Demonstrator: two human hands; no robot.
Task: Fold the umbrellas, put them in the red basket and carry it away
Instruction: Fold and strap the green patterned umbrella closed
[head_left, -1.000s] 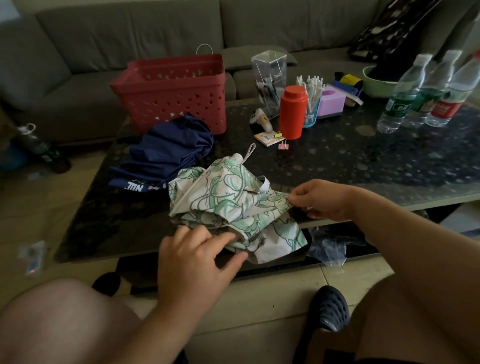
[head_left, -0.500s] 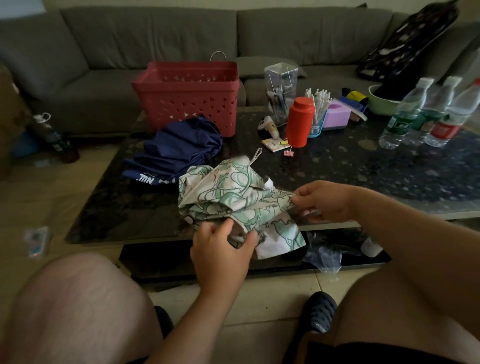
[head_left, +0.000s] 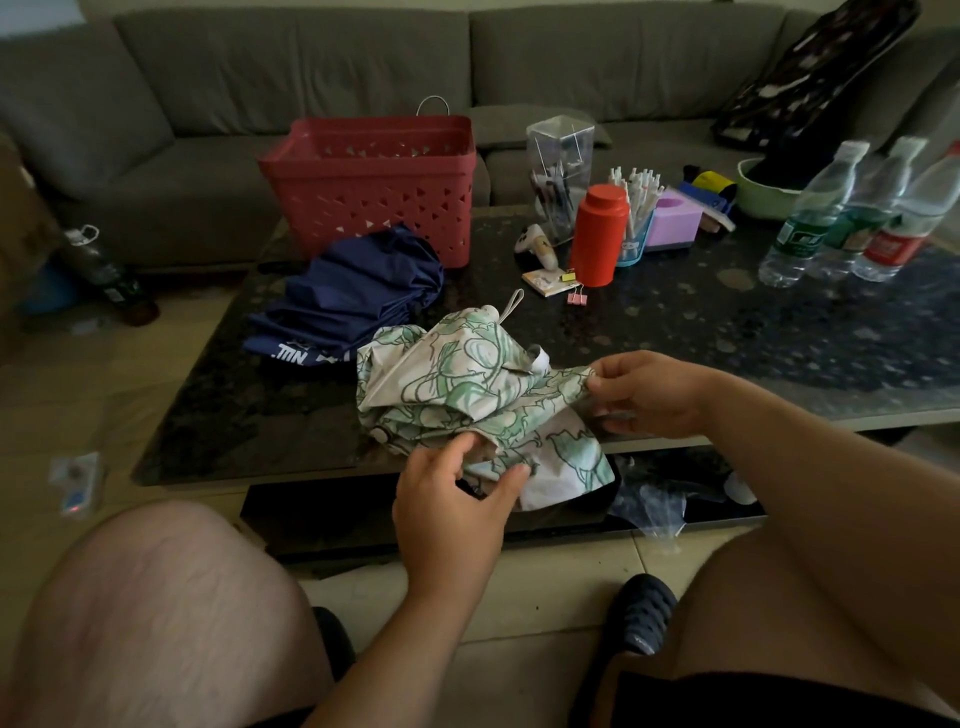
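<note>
While the green umbrella (head_left: 467, 395) lies crumpled at the near edge of the table (head_left: 727, 332), both hands grip its fabric: left hand (head_left: 447, 499) pinches a fold at the near side between thumb and curled fingers; right hand (head_left: 649, 392) pinches the cloth's right edge. Blue umbrella (head_left: 353, 296) lies bunched just behind and left of the green one, touching the front of the red basket (head_left: 374, 182). Basket stands upright at the table's far edge. Red bottle (head_left: 597, 234) and three water bottles (head_left: 852, 208) stand to the right.
</note>
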